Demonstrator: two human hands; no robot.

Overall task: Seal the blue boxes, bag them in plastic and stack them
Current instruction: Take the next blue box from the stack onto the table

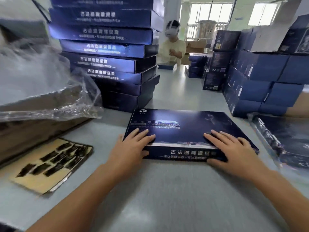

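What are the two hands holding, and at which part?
The flat blue box: left hand and right hand rest at its near corners, straight fingers on its top, thumbs against the front side.

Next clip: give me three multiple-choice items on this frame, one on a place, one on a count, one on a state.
1. The sticker sheet lies: A left of the flat blue box; B on it; C under it.
2. Hands on that box: A none; B one; C two.
3. The box is: A lid up; B closed, unbagged; C bagged.
Key: A, sheet on the table left of the left hand; C, the right hand rests on it too; B, lid flat, no plastic over it.
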